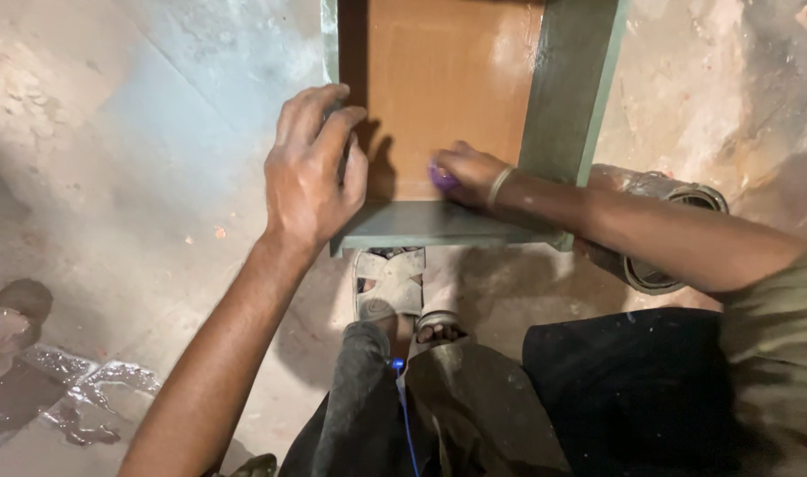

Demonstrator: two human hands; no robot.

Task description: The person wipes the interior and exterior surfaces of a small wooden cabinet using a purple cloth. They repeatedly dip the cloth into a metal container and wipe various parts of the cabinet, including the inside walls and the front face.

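A stained concrete floor (pixel 139 177) carries a brown panel (pixel 439 88) in a grey-green frame (pixel 439 225). The left hand (pixel 308 172) clamps the frame's near left corner. The right hand (pixel 470 175) pinches a small purple object (pixel 441 177) against the panel's near edge. A puddle (pixel 77 397) lies near left.

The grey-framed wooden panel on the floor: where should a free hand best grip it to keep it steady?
Probably the panel's left frame edge, from the left, where the left hand already curls its fingers over it; that raised rim offers a lip.
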